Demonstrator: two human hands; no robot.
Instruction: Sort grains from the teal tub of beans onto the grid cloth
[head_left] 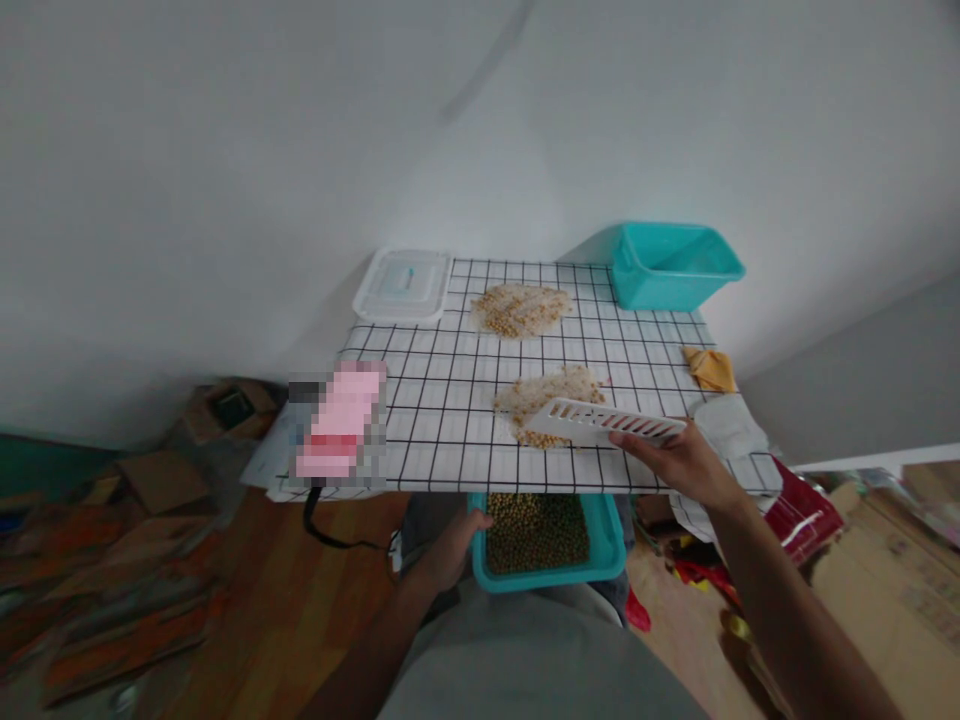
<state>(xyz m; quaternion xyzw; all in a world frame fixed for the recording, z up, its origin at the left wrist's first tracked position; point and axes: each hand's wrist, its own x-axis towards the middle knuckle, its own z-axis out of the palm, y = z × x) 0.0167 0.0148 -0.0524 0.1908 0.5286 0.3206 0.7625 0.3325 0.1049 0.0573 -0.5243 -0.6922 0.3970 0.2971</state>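
Observation:
My left hand (pixel 454 548) grips the left rim of a teal plastic bin (pixel 549 578) below the table's front edge. Inside the bin lie yellowish beans (pixel 510 510) towards the back left and green ones (pixel 559 540) over the rest. In my right hand (pixel 686 462) is a flat white slotted plastic piece (pixel 577 424), held tilted by its right end. Its left end reaches over the nearer pile of pale grains and yellow beans (pixel 559 388) on the checked tabletop, covering part of it. Farther back is a second such pile (pixel 521 310).
A second teal bin (pixel 649 290) stands at the table's back right, a clear lidded box (pixel 405 287) at the back left. A pixelated pink object (pixel 343 415) lies left. At the right edge are a yellow cloth (pixel 710 370) and a white cloth (pixel 729 425). Cardboard boxes (pixel 169 480) clutter the floor.

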